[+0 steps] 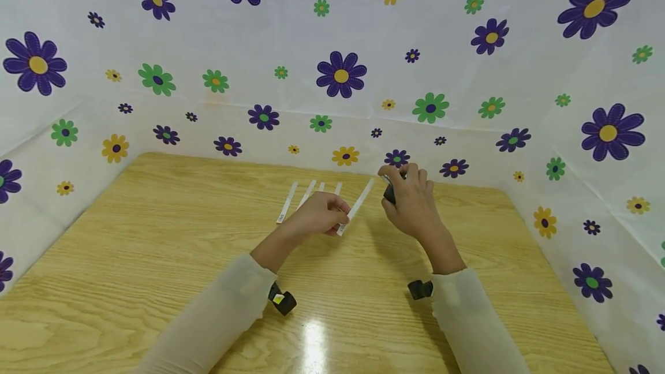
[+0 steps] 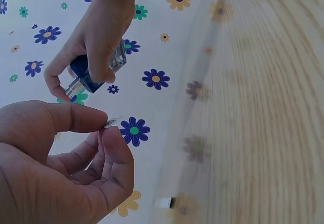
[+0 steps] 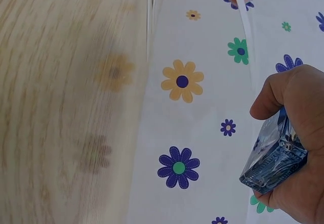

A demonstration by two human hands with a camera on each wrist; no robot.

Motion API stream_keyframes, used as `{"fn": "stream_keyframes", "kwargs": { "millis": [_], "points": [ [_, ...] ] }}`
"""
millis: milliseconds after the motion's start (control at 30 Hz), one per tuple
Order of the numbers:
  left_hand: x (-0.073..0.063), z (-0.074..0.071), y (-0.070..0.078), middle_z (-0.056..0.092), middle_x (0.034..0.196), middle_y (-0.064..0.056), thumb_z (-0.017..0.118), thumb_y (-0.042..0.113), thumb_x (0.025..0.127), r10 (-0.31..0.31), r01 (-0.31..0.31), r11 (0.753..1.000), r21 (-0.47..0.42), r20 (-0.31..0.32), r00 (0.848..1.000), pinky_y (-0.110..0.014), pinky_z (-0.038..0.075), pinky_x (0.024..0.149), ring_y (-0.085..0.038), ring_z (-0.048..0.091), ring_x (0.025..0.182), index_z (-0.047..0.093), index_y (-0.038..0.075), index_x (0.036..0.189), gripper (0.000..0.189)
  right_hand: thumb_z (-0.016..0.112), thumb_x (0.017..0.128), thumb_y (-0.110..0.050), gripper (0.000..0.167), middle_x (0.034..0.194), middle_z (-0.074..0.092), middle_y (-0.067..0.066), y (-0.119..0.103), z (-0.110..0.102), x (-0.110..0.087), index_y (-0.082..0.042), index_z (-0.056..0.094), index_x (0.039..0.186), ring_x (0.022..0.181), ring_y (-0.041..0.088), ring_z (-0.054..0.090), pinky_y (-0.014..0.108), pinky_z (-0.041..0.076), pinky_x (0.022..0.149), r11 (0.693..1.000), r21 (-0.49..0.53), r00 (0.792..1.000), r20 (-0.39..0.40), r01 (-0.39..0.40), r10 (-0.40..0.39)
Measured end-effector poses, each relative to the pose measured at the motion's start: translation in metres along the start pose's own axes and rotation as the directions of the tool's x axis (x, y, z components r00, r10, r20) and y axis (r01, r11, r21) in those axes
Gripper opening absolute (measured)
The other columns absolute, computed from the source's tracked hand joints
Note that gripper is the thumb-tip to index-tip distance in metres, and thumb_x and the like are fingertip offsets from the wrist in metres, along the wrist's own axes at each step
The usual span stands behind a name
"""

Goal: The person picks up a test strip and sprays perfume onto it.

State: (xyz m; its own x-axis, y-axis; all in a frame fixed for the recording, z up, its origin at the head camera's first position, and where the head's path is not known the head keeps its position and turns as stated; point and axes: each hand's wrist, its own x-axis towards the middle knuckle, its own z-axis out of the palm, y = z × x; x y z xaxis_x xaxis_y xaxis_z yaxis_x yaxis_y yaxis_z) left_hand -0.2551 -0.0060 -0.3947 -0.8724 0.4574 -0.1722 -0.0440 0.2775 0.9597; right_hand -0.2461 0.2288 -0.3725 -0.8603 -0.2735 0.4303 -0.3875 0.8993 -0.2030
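Note:
My left hand (image 1: 332,217) pinches the near end of a white paper strip (image 1: 358,204) between thumb and forefinger; the strip slants up and away toward the right hand. The left wrist view shows that pinch (image 2: 109,124) close up. My right hand (image 1: 405,192) grips a small dark blue glass bottle (image 1: 389,193) just right of the strip's far end. The bottle (image 2: 88,77) has a silver nozzle with a finger on top of it. In the right wrist view the bottle (image 3: 276,161) lies in the curled fingers and the strip (image 3: 245,16) hangs at the top.
Several more white strips (image 1: 288,201) lie side by side on the wooden table (image 1: 156,235), just beyond my left hand. White cloth printed with flowers (image 1: 337,74) walls in the table at the back and both sides. A wrist camera (image 1: 283,300) sits on each forearm.

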Motion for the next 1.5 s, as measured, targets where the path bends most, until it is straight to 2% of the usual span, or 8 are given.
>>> {"fn": "stream_keyframes", "kwargs": {
  "millis": [367,867,1200,1500],
  "points": [
    [-0.006,0.006,0.005,0.064,0.089,-0.009,0.065,0.01,0.099,0.028,-0.028,1.0,-0.012,0.015,0.999,-0.039,0.06,0.076,-0.018,0.058,0.072,0.069,0.003,0.113,0.016,0.071,0.091,-0.011,0.051,0.131,0.042,0.029,-0.003,0.0,0.0,-0.024,0.046,0.134,0.111,0.047,0.041,0.058,0.04,0.083,1.0,-0.009,0.999,0.035,-0.018,0.018],
    [-0.01,0.006,0.009,0.061,0.083,-0.007,0.065,0.008,0.099,0.035,-0.034,0.999,-0.024,0.027,0.999,-0.044,0.06,0.078,-0.017,0.055,0.069,0.068,0.003,0.112,0.014,0.071,0.09,-0.009,0.05,0.124,0.045,0.028,-0.002,0.0,-0.001,-0.023,0.046,0.131,0.103,0.045,0.043,0.057,0.04,0.078,0.998,-0.065,1.0,-0.01,-0.01,0.009],
    [-0.011,0.007,0.011,0.061,0.083,-0.007,0.065,0.008,0.099,0.024,-0.024,1.0,-0.012,0.021,1.0,-0.035,0.059,0.073,-0.017,0.055,0.069,0.067,0.003,0.111,0.013,0.071,0.089,-0.008,0.05,0.125,0.043,0.028,-0.001,0.001,0.0,-0.022,0.047,0.131,0.105,0.046,0.042,0.058,0.039,0.079,0.999,-0.044,0.999,-0.034,-0.024,0.022],
    [-0.012,0.006,0.011,0.06,0.082,-0.006,0.066,0.007,0.098,0.012,-0.012,1.0,-0.019,0.015,1.0,-0.035,0.058,0.072,-0.017,0.055,0.068,0.068,0.003,0.109,0.012,0.071,0.089,-0.009,0.051,0.128,0.043,0.028,-0.002,0.001,0.001,-0.023,0.048,0.132,0.108,0.046,0.042,0.058,0.039,0.081,0.998,-0.047,0.999,-0.02,-0.033,0.033]
  ]
}}
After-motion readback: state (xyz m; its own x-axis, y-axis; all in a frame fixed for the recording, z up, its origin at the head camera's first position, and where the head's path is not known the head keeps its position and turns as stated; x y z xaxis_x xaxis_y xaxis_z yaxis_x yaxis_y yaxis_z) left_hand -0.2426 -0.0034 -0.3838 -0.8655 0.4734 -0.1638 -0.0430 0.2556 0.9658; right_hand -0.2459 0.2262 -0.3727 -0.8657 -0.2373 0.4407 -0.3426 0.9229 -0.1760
